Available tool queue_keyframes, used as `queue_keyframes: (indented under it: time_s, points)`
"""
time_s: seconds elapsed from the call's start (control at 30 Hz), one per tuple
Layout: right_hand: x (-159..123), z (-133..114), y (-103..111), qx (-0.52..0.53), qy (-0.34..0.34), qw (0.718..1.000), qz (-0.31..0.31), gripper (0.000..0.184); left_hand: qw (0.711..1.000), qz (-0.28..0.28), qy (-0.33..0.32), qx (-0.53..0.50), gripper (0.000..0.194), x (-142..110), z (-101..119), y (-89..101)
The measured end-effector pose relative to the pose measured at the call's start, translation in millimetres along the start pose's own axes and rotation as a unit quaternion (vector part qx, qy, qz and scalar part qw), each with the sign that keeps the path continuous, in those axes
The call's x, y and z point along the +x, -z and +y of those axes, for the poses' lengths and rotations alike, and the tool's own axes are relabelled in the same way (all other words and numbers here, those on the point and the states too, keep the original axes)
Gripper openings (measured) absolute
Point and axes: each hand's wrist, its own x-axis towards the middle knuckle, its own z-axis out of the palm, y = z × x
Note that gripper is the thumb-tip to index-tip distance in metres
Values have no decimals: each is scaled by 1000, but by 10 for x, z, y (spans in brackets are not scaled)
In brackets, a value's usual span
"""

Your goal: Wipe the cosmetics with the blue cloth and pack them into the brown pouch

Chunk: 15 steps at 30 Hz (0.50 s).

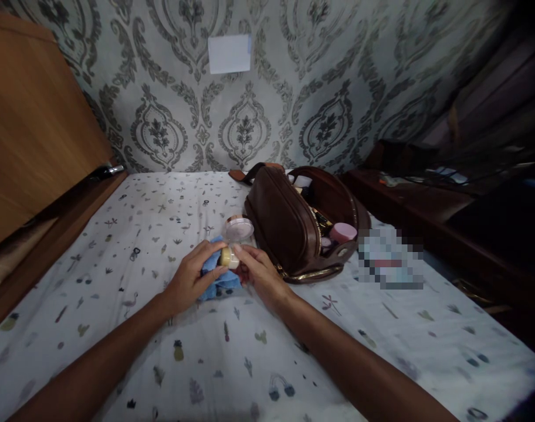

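Observation:
My left hand [192, 278] is closed on a blue cloth [219, 282] and presses it against a small cream-coloured jar [228, 257]. My right hand [257, 271] pinches that jar from the right side. Both hands meet over a white printed bedsheet [162, 234]. Just behind the jar lies a round clear-lidded container [238, 229]. A brown leather pouch [289, 225] lies unzipped to the right of my hands, with a pink jar [342, 232] and other small cosmetics inside.
A wooden headboard [34, 129] rises at the left, with patterned wallpaper [267, 88] behind the bed. A dark wooden side table [408, 193] with small items stands at the right. A blurred patch [390, 258] lies beside the pouch.

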Motion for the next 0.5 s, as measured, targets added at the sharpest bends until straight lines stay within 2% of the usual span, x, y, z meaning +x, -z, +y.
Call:
queue_keyframes:
  time_s: [0.13, 0.23, 0.33, 0.4, 0.43, 0.5]
  points:
    - [-9, -11, -12, 40, -13, 999, -8, 49, 1000, 2, 19, -4, 41, -5, 11, 2]
    - [-19, -55, -33, 102, -41, 994, -15, 49, 996, 14, 83, -42, 62, -14, 32, 5]
    - [-21, -108, -42, 135, -52, 989, -8, 49, 986, -33, 142, -83, 90, -31, 24, -2]
    - [-21, -132, -38, 142, -54, 988, -7, 48, 983, -76, 149, -73, 102, -36, 7, -10]
    - [-21, -139, -35, 146, -55, 988, -9, 46, 984, -88, 141, -62, 100, -35, -3, -13]
    - [-25, -144, -29, 151, -56, 987, -15, 44, 989, -89, 113, -44, 80, -24, -23, -12]
